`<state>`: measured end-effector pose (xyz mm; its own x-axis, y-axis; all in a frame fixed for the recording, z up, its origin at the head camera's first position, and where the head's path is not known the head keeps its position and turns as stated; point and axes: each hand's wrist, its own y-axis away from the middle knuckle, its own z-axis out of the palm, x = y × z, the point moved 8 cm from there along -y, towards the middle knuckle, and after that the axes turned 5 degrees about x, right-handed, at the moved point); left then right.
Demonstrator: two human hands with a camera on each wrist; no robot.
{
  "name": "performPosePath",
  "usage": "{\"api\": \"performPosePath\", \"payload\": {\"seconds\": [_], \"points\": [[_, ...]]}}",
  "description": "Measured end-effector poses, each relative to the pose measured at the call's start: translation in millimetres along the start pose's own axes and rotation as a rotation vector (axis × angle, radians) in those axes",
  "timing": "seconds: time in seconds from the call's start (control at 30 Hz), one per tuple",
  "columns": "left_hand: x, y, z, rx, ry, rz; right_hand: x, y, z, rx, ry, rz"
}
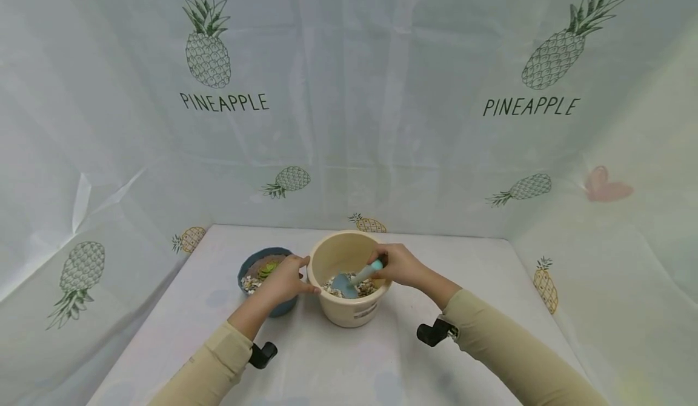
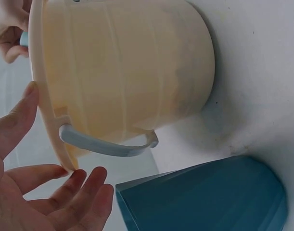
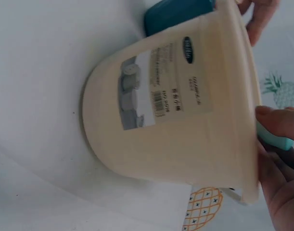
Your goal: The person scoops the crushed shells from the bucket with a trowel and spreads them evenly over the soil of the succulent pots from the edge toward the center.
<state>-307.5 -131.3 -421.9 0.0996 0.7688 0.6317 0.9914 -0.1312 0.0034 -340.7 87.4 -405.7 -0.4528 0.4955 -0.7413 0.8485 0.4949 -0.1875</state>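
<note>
A cream bucket (image 1: 349, 314) stands upright on the table, with mixed pale and brown loose material (image 1: 366, 287) in its bottom. Inside it a small shovel (image 1: 345, 286) with a grey-blue blade leans into that material. My right hand (image 1: 400, 265) grips the shovel's turquoise-tipped handle (image 3: 274, 137) at the bucket's right rim. At the left rim, my left hand (image 1: 283, 280) touches the edge with thumb and index fingertip; its other fingers (image 2: 91, 180) are spread off the bucket. Beside that hand sits a blue pot (image 2: 204, 197) holding a green succulent (image 1: 268, 269) and pale stones, partly hidden by the left hand.
The bucket's grey handle (image 2: 106, 144) hangs down its left side, between bucket and pot. A printed label (image 3: 161, 86) is stuck on its front. The white table (image 1: 327, 369) meets a hanging pineapple-print sheet (image 1: 349, 121) at the back and sides.
</note>
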Motion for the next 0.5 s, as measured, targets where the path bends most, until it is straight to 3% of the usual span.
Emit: {"api": "performPosePath", "payload": {"seconds": [0.5], "points": [[-1.6,2.0,-0.1,0.000,0.014,-0.021,25,3.6,-20,0.030,-0.234,0.202]]}}
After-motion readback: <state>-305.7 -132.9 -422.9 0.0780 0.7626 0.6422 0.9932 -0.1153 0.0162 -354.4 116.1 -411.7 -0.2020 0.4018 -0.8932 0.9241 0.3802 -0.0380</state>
